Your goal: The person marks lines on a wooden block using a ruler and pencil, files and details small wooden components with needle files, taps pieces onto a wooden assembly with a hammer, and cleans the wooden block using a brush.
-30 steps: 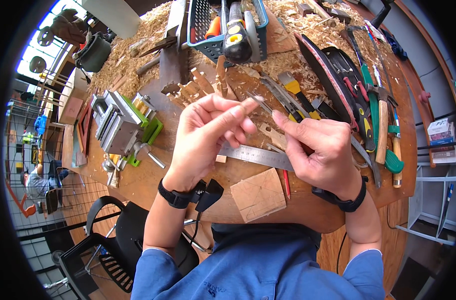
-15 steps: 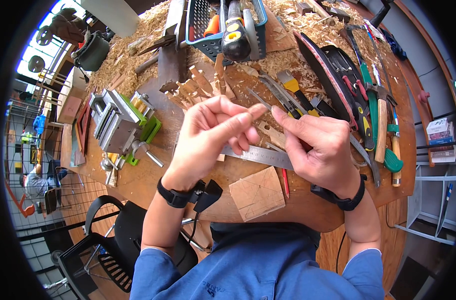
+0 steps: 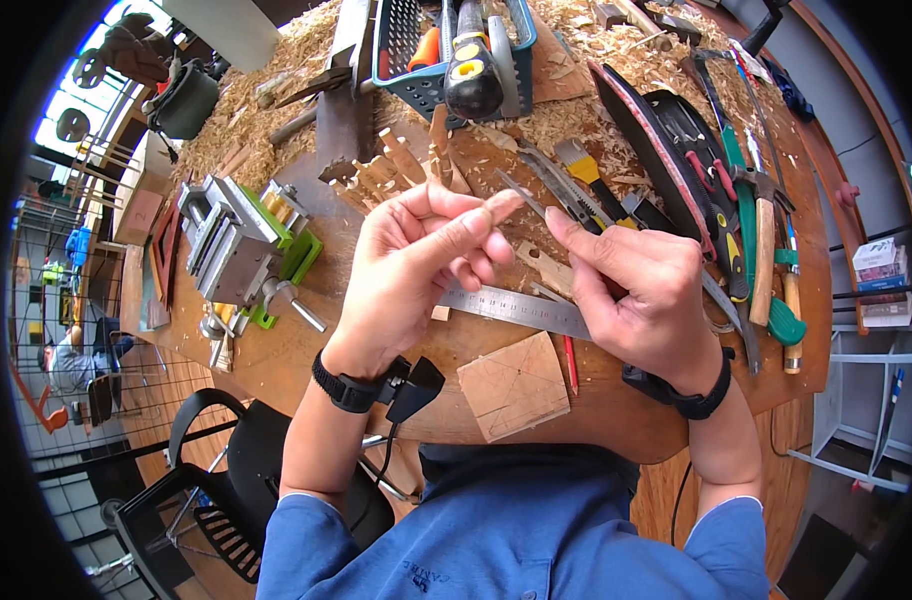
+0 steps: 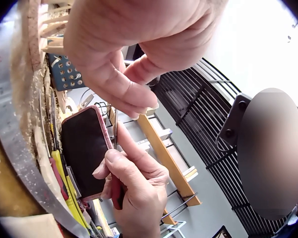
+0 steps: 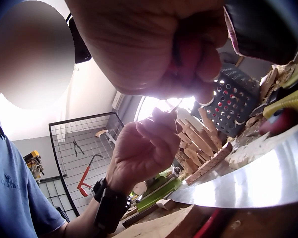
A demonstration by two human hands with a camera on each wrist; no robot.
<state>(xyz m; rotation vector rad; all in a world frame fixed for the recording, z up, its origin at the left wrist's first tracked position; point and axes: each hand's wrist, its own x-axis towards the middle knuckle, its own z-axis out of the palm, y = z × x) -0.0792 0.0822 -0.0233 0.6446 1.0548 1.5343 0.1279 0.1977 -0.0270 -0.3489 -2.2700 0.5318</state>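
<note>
Between thumb and fingers, my left hand pinches a small piece of wood above the table. My right hand grips a slim pointed metal tool, whose shaft lies close against the wood's right side in the head view. Whether the two touch is not clear. The tool's red handle shows inside the right hand in the left wrist view. Beneath the hands lie a steel ruler and a square wooden board with pencil lines.
A metal vise stands on the left. Carved wooden sticks stand beyond the left hand, with a blue basket of tools behind. Knives, a tool pouch and a hammer lie right, and wood shavings cover the back.
The wood piece dipped toward the right fingers half a second ago and is now back up and left. The tool's tip stands slightly higher than before. Both hands keep their grips.
</note>
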